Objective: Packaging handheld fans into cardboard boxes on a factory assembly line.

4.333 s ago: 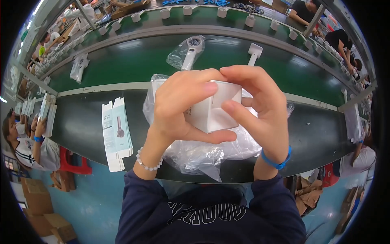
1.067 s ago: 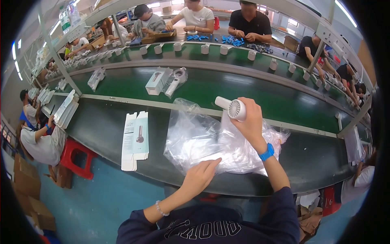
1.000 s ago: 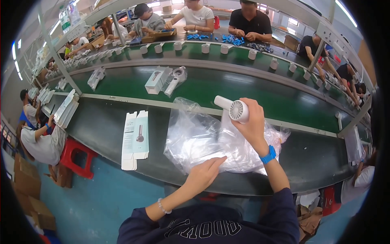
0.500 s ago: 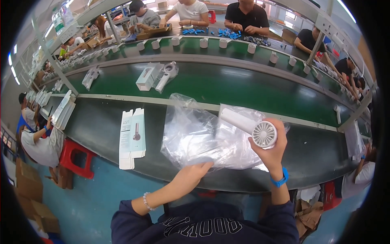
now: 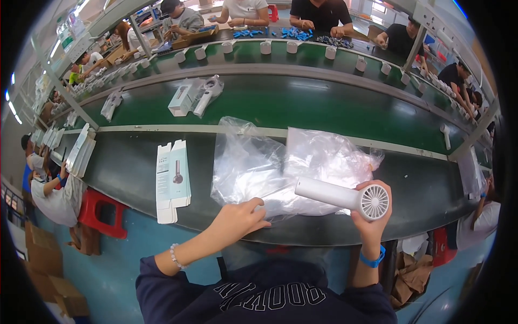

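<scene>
My right hand [image 5: 376, 227] is closed around the round head of a white handheld fan [image 5: 334, 195], whose handle points left over the clear plastic bags. Two piles of clear bags lie side by side: the left pile [image 5: 243, 162] and the right pile [image 5: 318, 156]. My left hand [image 5: 241, 217] is at the near edge of the left pile, fingers apart, its fingertips by the plastic. It holds nothing that I can see. To its left lies a flattened white and light-blue box [image 5: 174, 181] with a fan pictured on it.
Beyond the dark worktop [image 5: 415, 202], a green conveyor [image 5: 280, 102] carries a carton [image 5: 186, 97] and a bagged fan [image 5: 209, 93]. Farther back runs a row of white fan parts [image 5: 265, 47], with people at work behind. A red stool [image 5: 103, 213] stands at lower left.
My right hand has brought the fan nearer and to the right, its handle now lying flatter. My left hand has shifted left and up, its fingers parting more. The view has shifted slightly.
</scene>
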Available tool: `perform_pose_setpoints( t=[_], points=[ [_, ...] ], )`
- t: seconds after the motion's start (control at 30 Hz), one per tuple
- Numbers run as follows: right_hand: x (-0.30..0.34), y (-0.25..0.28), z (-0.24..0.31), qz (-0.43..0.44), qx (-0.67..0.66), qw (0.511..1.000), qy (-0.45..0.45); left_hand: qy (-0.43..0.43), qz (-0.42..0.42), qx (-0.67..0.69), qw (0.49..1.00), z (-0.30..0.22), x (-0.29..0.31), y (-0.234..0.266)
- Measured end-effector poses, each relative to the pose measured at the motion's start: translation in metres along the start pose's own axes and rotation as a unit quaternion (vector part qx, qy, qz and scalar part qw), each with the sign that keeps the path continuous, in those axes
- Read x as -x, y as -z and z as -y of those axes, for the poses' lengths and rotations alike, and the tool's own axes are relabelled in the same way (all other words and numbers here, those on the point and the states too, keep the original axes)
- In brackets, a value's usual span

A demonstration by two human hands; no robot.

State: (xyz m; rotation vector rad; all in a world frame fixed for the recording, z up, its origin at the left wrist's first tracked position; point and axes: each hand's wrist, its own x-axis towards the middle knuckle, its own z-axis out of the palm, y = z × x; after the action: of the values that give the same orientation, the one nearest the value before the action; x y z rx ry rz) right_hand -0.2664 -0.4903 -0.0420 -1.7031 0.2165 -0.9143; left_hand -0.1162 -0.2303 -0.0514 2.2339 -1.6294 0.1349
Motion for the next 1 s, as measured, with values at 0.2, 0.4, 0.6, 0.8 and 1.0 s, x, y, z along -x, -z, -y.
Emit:
perform_pose_setpoints(
  t=[0.2,0.4,0.6,0.8,1.0],
  points=[
    [0.013,0.000,-0.002,0.082,-0.143,0.981,-0.098,0.048,0.080,0.001,0.996,0.004,0.004,0.004],
    [0.022,-0.020,-0.004,0.216,-0.260,0.933,-0.127,0.094,-0.044,-0.028,0.994,-0.009,-0.007,-0.003],
    [0.021,-0.019,-0.008,0.122,-0.178,0.966,-0.145,0.061,-0.127,-0.102,0.985,-0.030,-0.018,0.010],
    [0.028,-0.011,-0.009,0.061,-0.196,0.966,-0.155,0.049,-0.123,-0.040,0.990,-0.029,-0.019,0.010],
    [0.030,-0.006,-0.004,0.015,-0.182,0.970,-0.160,0.030,-0.155,0.126,0.979,-0.034,-0.042,-0.006]
  ],
)
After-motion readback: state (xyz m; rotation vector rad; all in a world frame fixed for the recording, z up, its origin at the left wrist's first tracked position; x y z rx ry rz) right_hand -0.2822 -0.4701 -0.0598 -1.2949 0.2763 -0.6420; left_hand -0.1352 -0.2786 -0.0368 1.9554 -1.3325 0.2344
